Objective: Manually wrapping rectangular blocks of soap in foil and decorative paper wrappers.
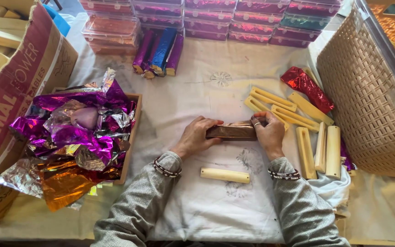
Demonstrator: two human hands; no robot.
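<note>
left hand (195,136), right hand (268,132), gripping apparently foil-wrapped brown bar (232,131)

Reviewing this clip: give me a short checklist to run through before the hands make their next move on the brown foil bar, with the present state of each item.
1. Both hands on the brown foil-wrapped bar: ok, left hand and right hand grip its two ends.
2. Foil fully closed at the ends: cannot tell, fingers cover them.
3. Bar over the white cloth: ok.
4. Next bare cream bar within reach: ok, lying near the wrists.
5. Foil supply: ok, the wooden tray holds crumpled purple and orange sheets.
</note>
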